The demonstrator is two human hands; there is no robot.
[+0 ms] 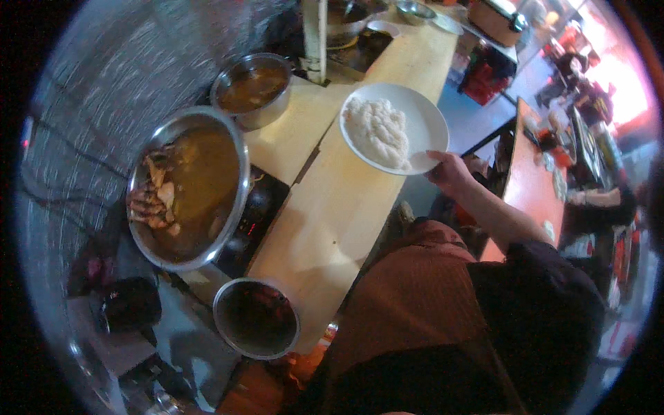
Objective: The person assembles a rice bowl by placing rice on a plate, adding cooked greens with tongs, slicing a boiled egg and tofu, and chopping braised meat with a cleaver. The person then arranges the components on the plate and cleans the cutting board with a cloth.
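Note:
My right hand (pixel 451 173) grips the near right rim of a white plate (pixel 427 131), thumb on its upper side. A mound of white rice (pixel 377 131) covers the plate's left half. The plate is over a long pale wooden counter (pixel 311 235); whether it touches the wood I cannot tell. To its left stands a large steel basin (pixel 242 155) of brown broth, with pieces of cooked meat (pixel 158 197) heaped at the basin's left side. My left hand is out of the picture.
Beyond the basin is a steel pot (pixel 270 114) of brown liquid; nearer stands a dark-filled pot (pixel 296 328). A black cooker (pixel 263 200) lies beside the basin. A post (pixel 315 41) rises from the counter. At right, another person's forearm (pixel 595 198) reaches toward an orange table (pixel 515 187).

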